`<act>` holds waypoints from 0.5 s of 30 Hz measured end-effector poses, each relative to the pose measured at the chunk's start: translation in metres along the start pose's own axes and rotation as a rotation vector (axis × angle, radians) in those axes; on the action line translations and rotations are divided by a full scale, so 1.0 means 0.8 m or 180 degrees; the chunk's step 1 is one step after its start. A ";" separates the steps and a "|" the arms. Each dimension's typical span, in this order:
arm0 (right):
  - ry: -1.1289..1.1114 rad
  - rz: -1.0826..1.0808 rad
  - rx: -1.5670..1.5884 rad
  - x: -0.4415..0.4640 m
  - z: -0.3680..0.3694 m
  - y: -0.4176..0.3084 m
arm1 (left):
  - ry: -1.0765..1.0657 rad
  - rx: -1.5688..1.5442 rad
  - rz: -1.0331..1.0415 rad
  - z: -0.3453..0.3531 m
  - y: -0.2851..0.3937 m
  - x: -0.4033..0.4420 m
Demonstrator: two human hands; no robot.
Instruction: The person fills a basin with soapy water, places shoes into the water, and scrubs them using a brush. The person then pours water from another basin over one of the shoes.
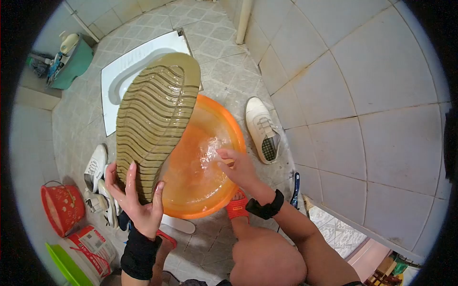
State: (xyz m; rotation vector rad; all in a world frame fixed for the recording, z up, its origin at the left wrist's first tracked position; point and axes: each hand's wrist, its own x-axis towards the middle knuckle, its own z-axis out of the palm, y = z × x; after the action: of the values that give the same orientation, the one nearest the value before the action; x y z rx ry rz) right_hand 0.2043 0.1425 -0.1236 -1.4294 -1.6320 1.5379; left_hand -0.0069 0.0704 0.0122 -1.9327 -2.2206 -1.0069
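My left hand (pixel 138 198) grips a wet shoe (pixel 155 114) near one end, its fingers and thumb spread across the sole. The olive-tan sole with wavy grooves faces me, and the upper is hidden behind it. Below and to the right of the shoe is an orange basin (pixel 234 128) with water in it, its surface disturbed and glinting. Over the basin's right side is my right hand (pixel 238 169), fingers bent and apart with nothing visible in them. Black bands circle both wrists.
A white shoe (pixel 262 128) stands right of the basin, beside the tiled wall. More shoes (pixel 97 164) lie at left, near a red bucket (pixel 63 208) and a white-and-red tub (pixel 93 250). A squat toilet (pixel 112 69) is behind; a blue-handled brush (pixel 296 188) leans at right.
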 end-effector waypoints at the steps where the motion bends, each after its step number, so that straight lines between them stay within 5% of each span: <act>1: 0.0030 -0.0184 -0.0215 0.000 -0.001 -0.003 | 0.0049 0.0126 0.0066 0.000 -0.001 0.000; 9: 0.1057 -0.0605 -0.1222 0.003 -0.046 0.027 | 0.0306 0.0222 0.0341 0.002 -0.007 0.008; 15: 0.2478 -0.0352 -0.2232 0.013 -0.093 0.088 | -0.0220 -0.0197 -0.0284 0.011 -0.015 0.002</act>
State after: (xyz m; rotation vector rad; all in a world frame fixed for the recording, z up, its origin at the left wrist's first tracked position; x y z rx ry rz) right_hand 0.2906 0.1706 -0.1723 -1.8963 -1.7185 0.2131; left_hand -0.0144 0.0759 0.0007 -1.9374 -2.3601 -1.0473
